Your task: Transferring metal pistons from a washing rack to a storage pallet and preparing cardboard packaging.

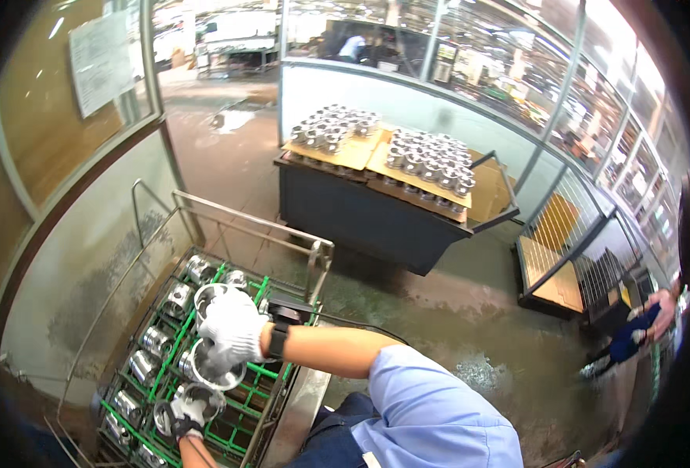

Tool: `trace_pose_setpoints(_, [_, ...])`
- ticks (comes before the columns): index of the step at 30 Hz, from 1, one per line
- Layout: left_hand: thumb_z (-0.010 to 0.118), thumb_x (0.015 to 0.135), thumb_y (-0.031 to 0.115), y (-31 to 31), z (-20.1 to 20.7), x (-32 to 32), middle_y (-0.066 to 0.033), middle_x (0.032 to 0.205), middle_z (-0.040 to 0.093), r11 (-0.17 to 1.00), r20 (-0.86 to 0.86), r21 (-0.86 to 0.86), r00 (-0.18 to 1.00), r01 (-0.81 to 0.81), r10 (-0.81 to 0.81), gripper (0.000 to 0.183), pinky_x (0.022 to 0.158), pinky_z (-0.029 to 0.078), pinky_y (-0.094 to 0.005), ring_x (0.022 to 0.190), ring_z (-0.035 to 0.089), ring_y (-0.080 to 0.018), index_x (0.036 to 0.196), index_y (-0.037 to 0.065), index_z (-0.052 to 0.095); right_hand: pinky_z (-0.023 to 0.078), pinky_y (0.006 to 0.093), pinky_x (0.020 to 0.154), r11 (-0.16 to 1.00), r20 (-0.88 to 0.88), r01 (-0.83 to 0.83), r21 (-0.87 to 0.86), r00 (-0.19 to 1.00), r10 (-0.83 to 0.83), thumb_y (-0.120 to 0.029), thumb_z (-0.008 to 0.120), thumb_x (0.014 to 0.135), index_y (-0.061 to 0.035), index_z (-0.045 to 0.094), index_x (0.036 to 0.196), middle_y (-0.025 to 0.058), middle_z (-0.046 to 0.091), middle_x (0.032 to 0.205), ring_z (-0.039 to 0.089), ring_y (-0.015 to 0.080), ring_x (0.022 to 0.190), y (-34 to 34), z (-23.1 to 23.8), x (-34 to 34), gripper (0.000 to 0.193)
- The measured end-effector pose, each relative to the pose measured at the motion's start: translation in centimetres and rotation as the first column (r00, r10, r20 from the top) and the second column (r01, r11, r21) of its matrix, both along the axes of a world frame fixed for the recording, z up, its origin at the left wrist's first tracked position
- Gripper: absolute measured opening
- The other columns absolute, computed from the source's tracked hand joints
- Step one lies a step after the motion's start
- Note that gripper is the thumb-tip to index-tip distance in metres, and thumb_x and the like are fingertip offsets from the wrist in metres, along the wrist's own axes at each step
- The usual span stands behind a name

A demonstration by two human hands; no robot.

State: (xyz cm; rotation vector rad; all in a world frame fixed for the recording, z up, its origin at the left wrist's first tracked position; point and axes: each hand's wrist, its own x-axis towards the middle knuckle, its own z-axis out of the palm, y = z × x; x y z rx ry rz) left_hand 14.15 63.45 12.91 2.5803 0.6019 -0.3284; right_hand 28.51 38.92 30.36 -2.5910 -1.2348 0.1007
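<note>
My right hand [234,331], in a white glove with a dark watch at the wrist, reaches over a wire rack. Its fingers are closed on the rim of a silver metal piston [224,382], whose open end shows. Another piston [203,299] stands just beyond that hand, partly hidden by it. Nearer to me, my left hand [186,411], gloved with a dark band, is closed around a piston [214,399]; some of its fingers are blurred. More pistons [156,341] lie on their sides in rows between the green bars [165,360] of the rack.
A metal rail [243,217] borders the rack's far side. Beyond stands a dark cart [345,207] with cardboard sheets and many upright pistons [431,160]. A wire cage trolley [555,249] stands to the right, near another person [645,327]. A glass-topped partition [56,203] rises at left.
</note>
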Motion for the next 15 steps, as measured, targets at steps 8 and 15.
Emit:
trace_pose_setpoints(8, [0.068,0.087,0.027,-14.2,7.4,5.9,-0.0129,0.121,0.073,0.931,0.334,-0.22,0.92,0.29,-0.208,0.04,0.089,0.059,-0.0444,0.106,0.072,-0.0307,0.123,0.011,0.073,0.054,0.0537,0.097,0.39,-0.39,0.218,0.895,0.806,0.444,-0.037,0.076,0.087,-0.0033,0.075,0.119,0.0184,0.075,0.112,0.07,0.0389,0.101,-20.5,3.9,-5.4,0.047])
trace_pose_setpoints(15, [0.065,0.091,0.024,-29.4,9.9,11.2,-0.0147,0.119,0.072,0.796,0.436,-0.426,0.868,0.43,-0.236,0.038,0.089,0.058,-0.0461,0.105,0.07,-0.0321,0.124,0.007,0.07,0.056,0.0361,0.098,0.471,-0.389,0.723,0.506,0.679,-0.623,-0.013,0.075,0.078,-0.0064,0.08,0.113,0.0134,0.076,0.12,0.071,0.026,0.111,-42.2,-1.7,-7.6,0.036])
